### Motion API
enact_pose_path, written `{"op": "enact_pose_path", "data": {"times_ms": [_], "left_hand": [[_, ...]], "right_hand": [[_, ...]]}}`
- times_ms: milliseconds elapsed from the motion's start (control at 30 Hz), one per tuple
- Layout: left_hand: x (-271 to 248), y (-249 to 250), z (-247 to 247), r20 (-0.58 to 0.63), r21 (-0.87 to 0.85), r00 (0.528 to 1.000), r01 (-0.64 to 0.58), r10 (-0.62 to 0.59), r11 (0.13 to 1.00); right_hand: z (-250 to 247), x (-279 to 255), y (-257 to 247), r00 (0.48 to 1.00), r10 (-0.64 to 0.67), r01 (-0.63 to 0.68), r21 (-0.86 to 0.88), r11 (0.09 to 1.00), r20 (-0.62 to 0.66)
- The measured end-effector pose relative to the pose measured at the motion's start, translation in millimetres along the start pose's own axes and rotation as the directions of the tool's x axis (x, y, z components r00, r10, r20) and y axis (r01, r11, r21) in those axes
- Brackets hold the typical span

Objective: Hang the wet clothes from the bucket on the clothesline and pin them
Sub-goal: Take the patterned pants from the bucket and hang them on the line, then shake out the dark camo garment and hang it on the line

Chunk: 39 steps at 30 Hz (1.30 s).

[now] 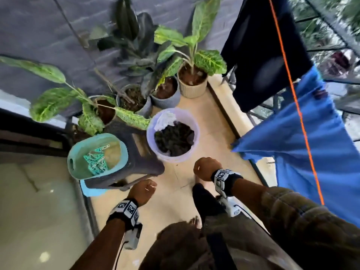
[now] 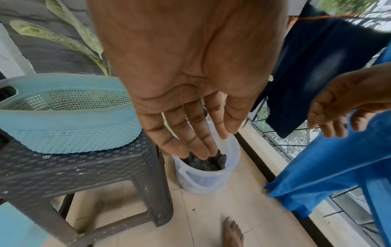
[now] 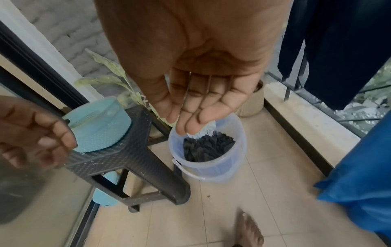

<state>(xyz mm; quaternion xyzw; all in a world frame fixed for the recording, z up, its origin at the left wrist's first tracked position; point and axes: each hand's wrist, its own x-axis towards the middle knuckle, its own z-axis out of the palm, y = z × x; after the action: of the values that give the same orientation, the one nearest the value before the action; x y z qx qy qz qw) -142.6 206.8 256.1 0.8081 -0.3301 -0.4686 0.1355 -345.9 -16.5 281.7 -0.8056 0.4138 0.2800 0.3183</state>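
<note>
While both hands are hanging empty with relaxed fingers, the left hand [image 1: 143, 190] and right hand [image 1: 207, 168] are nearing the bucket [image 1: 191, 117] at frame centre; judged next: gripping its dark clothes [image 1: 174, 138].

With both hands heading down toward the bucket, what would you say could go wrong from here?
1. The basket of pegs sits at the edge of the stool, right beside the left hand; a careless swing might knock it off.
2. The dark clothes lie bunched over a white item in the bucket; lifting one may drag another onto the floor.
3. Rising again, an arm might brush the blue cloth on the orange line.
</note>
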Motion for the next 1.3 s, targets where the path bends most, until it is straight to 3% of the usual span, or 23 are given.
{"op": "enact_pose_path", "data": {"times_ms": [167, 367, 433, 600, 767, 867, 1000, 1133, 1300], "left_hand": [[51, 31, -28, 0.015, -0.021, 0.999, 0.040, -0.040, 0.999], [135, 39, -34, 0.135, -0.182, 0.988, 0.096, -0.072, 0.979], [169, 46, -33, 0.160, -0.148, 0.986, 0.079, -0.055, 0.986], [269, 22, -15, 0.146, -0.047, 0.989, 0.009, -0.002, 0.999], [373, -27, 14, 0.149, 0.072, 0.988, 0.030, -0.041, 0.997], [424, -57, 29, 0.111, 0.204, 0.990, 0.063, -0.087, 0.977], [463, -88, 46, 0.114, 0.365, 0.989, 0.046, -0.094, 0.930], [482, -101, 59, 0.217, 0.440, 0.964, 0.041, -0.150, 0.897], [494, -92, 67, 0.257, 0.556, 0.945, 0.028, -0.204, 0.830]], "right_hand": [[-19, 43, 8, 0.996, 0.039, -0.040, 0.015, 0.999, 0.075], [-21, 101, 15, 0.987, 0.084, -0.098, 0.102, 0.990, 0.137], [-13, 134, 18, 0.987, 0.082, -0.101, 0.135, 0.986, 0.137], [14, 215, 31, 0.993, 0.114, -0.110, 0.297, 0.948, 0.004], [58, 288, 47, 0.977, 0.135, -0.042, 0.467, 0.883, -0.168], [75, 314, 54, 0.982, 0.067, 0.012, 0.419, 0.908, -0.174], [94, 331, 66, 0.993, -0.060, 0.079, 0.195, 0.978, -0.103], [106, 341, 70, 0.989, -0.060, 0.072, 0.083, 0.994, -0.137], [103, 346, 67, 0.983, -0.018, 0.039, 0.114, 0.993, -0.184]]}}
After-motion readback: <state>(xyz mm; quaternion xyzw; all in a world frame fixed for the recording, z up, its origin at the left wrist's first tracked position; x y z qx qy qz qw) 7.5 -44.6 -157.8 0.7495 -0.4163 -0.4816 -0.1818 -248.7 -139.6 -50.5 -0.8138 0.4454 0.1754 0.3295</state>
